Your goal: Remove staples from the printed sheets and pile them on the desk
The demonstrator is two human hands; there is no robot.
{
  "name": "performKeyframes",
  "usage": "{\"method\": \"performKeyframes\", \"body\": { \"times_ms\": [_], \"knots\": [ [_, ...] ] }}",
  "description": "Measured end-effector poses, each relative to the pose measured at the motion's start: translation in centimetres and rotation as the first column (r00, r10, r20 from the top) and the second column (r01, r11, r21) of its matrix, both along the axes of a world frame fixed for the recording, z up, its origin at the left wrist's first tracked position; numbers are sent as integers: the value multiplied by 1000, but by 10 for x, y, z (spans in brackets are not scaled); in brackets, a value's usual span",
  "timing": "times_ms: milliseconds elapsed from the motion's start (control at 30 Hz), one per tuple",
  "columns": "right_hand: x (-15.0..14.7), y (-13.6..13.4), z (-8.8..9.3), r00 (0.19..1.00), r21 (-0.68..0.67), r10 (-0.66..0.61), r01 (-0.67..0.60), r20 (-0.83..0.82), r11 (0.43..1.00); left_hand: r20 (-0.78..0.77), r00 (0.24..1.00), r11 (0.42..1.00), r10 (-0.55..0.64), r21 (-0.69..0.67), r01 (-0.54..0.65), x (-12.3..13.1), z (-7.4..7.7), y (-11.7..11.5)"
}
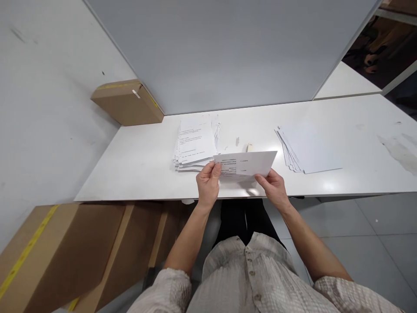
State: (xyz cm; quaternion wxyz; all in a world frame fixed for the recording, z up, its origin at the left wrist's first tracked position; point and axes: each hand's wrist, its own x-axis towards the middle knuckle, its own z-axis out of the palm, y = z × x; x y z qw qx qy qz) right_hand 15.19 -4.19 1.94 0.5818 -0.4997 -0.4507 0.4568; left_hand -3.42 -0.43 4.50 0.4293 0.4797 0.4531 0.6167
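Both my hands hold one folded printed sheet just above the near edge of the white table. My left hand pinches its left end, fingers closed on the paper. My right hand grips the lower right part of the sheet from below. A messy stack of printed sheets lies on the table just beyond my left hand. A fanned pile of blank white sheets lies to the right of my right hand.
A small pale object and a tiny white bit lie behind the held sheet. A cardboard box stands at the table's far left corner. Large cardboard boxes sit on the floor at left. A grey partition backs the table.
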Motion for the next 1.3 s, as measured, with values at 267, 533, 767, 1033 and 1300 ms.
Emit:
{"method": "performKeyframes", "body": {
  "times_ms": [267,533,767,1033,1300],
  "knots": [
    [-1,4,1,997,13,-80,79,23,997,-3,1000,999,19,35,-19,3,-1,1],
    [0,-1,5,988,75,-152,149,32,986,-31,999,997,37,62,-35,1,-1,-1],
    [0,2,-1,991,74,-130,127,30,989,-10,999,997,32,72,-32,2,-3,1],
    [2,4,-5,982,127,-157,143,105,981,18,1000,994,20,108,-22,4,4,0],
    [19,-36,21,939,-199,-43,117,341,973,-72,993,991,-97,-95,90,-3,12,-26]
  ]
}}
